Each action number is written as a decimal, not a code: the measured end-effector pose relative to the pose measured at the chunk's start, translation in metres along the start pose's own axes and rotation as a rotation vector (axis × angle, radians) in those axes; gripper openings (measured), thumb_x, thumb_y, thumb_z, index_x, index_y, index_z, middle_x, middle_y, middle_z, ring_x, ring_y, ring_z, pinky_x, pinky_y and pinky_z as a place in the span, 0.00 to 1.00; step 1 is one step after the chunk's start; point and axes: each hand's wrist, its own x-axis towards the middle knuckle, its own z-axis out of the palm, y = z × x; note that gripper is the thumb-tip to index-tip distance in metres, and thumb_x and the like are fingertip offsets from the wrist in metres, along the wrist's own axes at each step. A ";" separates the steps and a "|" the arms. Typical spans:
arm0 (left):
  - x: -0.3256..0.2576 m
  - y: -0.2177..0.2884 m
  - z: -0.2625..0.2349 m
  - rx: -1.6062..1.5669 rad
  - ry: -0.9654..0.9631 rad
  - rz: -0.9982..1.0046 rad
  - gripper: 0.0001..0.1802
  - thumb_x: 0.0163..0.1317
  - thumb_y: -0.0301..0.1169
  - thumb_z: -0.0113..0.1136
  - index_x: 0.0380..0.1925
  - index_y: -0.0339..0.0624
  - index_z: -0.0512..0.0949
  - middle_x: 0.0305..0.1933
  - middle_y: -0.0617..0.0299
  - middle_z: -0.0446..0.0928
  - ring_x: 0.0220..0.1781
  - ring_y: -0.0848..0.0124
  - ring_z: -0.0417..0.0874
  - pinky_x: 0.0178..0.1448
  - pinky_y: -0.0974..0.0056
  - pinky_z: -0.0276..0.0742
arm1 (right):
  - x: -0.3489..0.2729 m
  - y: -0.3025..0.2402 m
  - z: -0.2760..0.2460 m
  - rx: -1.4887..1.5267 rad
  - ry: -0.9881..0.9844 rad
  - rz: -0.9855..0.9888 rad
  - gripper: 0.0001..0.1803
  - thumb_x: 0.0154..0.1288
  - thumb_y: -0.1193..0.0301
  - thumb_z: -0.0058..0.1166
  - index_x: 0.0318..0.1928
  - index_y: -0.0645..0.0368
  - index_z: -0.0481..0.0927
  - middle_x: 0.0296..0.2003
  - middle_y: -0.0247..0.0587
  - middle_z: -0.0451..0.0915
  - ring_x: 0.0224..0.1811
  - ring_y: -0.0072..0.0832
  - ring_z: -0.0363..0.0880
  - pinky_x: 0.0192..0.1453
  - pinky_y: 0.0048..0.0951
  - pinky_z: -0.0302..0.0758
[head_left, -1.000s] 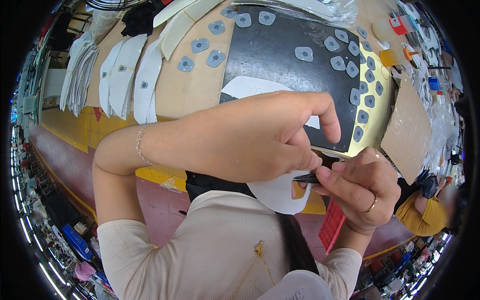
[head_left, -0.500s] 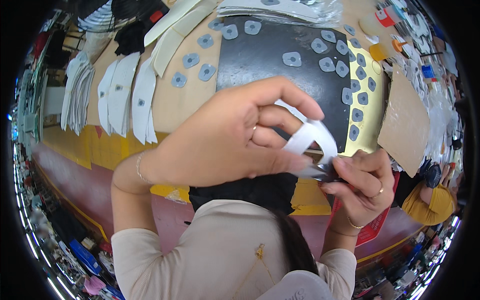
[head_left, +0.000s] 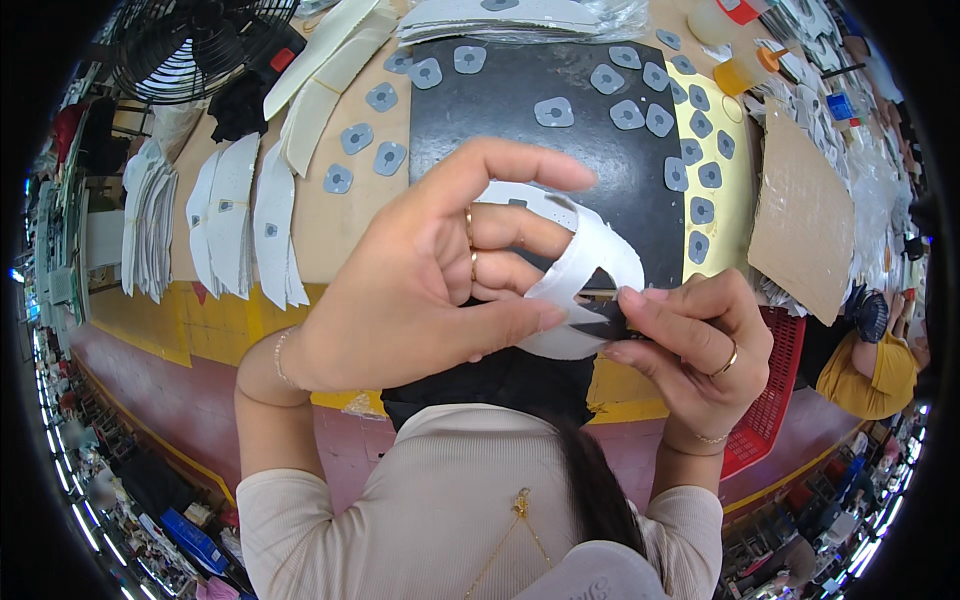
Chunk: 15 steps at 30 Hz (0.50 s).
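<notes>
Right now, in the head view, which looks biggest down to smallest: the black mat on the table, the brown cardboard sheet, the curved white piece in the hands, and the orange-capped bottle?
1. Black mat.
2. Brown cardboard sheet.
3. Curved white piece, though it is held close to the camera, so its rank against the cardboard is unsure.
4. Orange-capped bottle, clearly smallest.

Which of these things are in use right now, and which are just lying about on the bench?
In use: white cut piece, held by left hand and right hand; small dark piece pinched against it.

Lying about: grey patches, black mat, white stacks, cardboard sheet, fan, red basket.
</notes>
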 end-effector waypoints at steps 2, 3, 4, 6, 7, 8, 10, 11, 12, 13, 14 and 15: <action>0.001 0.001 0.000 0.016 -0.004 -0.008 0.41 0.51 0.05 0.63 0.66 0.34 0.60 0.48 0.43 0.81 0.48 0.65 0.87 0.51 0.67 0.84 | -0.002 0.000 0.000 -0.004 0.008 -0.005 0.23 0.39 0.73 0.76 0.43 0.56 0.89 0.29 0.33 0.76 0.28 0.23 0.80 0.30 0.22 0.77; 0.000 0.002 0.000 0.019 -0.004 -0.013 0.42 0.51 0.05 0.62 0.66 0.34 0.59 0.48 0.43 0.81 0.48 0.65 0.87 0.50 0.67 0.84 | -0.002 0.000 0.001 -0.011 0.018 -0.018 0.23 0.39 0.74 0.76 0.42 0.56 0.89 0.28 0.33 0.76 0.28 0.23 0.80 0.29 0.22 0.77; 0.000 0.003 0.001 0.011 0.001 -0.021 0.42 0.51 0.05 0.62 0.66 0.34 0.59 0.48 0.43 0.81 0.47 0.65 0.87 0.50 0.67 0.85 | -0.002 0.000 0.001 -0.018 0.028 -0.031 0.23 0.39 0.74 0.76 0.42 0.56 0.89 0.28 0.32 0.76 0.27 0.23 0.80 0.29 0.22 0.76; 0.000 0.004 0.001 -0.006 0.009 -0.039 0.42 0.51 0.05 0.62 0.67 0.35 0.58 0.48 0.43 0.81 0.47 0.65 0.87 0.50 0.67 0.85 | -0.003 0.001 0.003 -0.011 0.050 -0.054 0.23 0.38 0.74 0.76 0.42 0.57 0.89 0.28 0.32 0.76 0.26 0.22 0.78 0.27 0.22 0.74; 0.000 0.005 0.001 -0.015 0.012 -0.048 0.43 0.52 0.05 0.62 0.67 0.35 0.58 0.49 0.43 0.81 0.47 0.64 0.87 0.50 0.67 0.85 | -0.003 0.002 0.004 -0.007 0.060 -0.066 0.23 0.38 0.74 0.76 0.42 0.57 0.89 0.28 0.32 0.75 0.26 0.22 0.78 0.26 0.22 0.73; 0.001 0.005 0.001 -0.025 0.015 -0.058 0.43 0.52 0.05 0.62 0.67 0.35 0.57 0.49 0.42 0.81 0.47 0.64 0.87 0.50 0.67 0.85 | -0.004 0.004 0.005 0.001 0.068 -0.076 0.23 0.38 0.74 0.77 0.42 0.57 0.89 0.28 0.32 0.75 0.25 0.22 0.77 0.26 0.22 0.72; -0.002 0.005 0.003 -0.041 0.025 -0.076 0.43 0.52 0.05 0.62 0.68 0.36 0.57 0.49 0.42 0.81 0.47 0.64 0.87 0.50 0.67 0.85 | -0.007 0.005 0.006 0.024 0.079 -0.090 0.23 0.38 0.74 0.77 0.42 0.58 0.89 0.28 0.32 0.75 0.25 0.22 0.76 0.25 0.22 0.71; -0.003 0.005 0.004 -0.050 0.030 -0.085 0.43 0.52 0.05 0.62 0.68 0.36 0.57 0.49 0.42 0.81 0.47 0.64 0.87 0.50 0.67 0.85 | -0.008 0.004 0.006 0.037 0.081 -0.071 0.23 0.38 0.74 0.77 0.42 0.58 0.89 0.28 0.32 0.75 0.25 0.22 0.76 0.25 0.22 0.71; -0.003 0.005 0.004 -0.042 0.031 -0.081 0.43 0.52 0.05 0.62 0.68 0.36 0.57 0.49 0.42 0.81 0.47 0.64 0.87 0.50 0.67 0.85 | -0.008 0.003 0.006 0.047 0.086 -0.056 0.23 0.38 0.74 0.77 0.42 0.59 0.89 0.28 0.32 0.75 0.25 0.22 0.76 0.26 0.22 0.71; -0.004 0.005 0.003 -0.035 0.032 -0.076 0.43 0.52 0.06 0.62 0.68 0.36 0.57 0.49 0.42 0.81 0.47 0.64 0.87 0.50 0.67 0.85 | -0.008 0.002 0.006 0.058 0.091 -0.041 0.23 0.38 0.75 0.77 0.42 0.59 0.89 0.28 0.32 0.75 0.25 0.22 0.76 0.26 0.22 0.71; -0.004 0.005 0.003 -0.027 0.033 -0.072 0.43 0.52 0.06 0.62 0.68 0.36 0.57 0.49 0.42 0.81 0.47 0.64 0.87 0.50 0.67 0.85 | -0.008 0.002 0.006 0.058 0.088 -0.047 0.23 0.38 0.75 0.77 0.42 0.59 0.89 0.28 0.32 0.75 0.25 0.22 0.77 0.26 0.22 0.71; -0.004 0.004 0.003 -0.041 0.033 -0.073 0.44 0.52 0.06 0.62 0.68 0.36 0.57 0.49 0.42 0.81 0.47 0.64 0.87 0.50 0.67 0.85 | -0.008 0.003 0.005 0.057 0.084 -0.050 0.23 0.38 0.75 0.77 0.42 0.59 0.89 0.28 0.32 0.75 0.25 0.22 0.77 0.26 0.22 0.71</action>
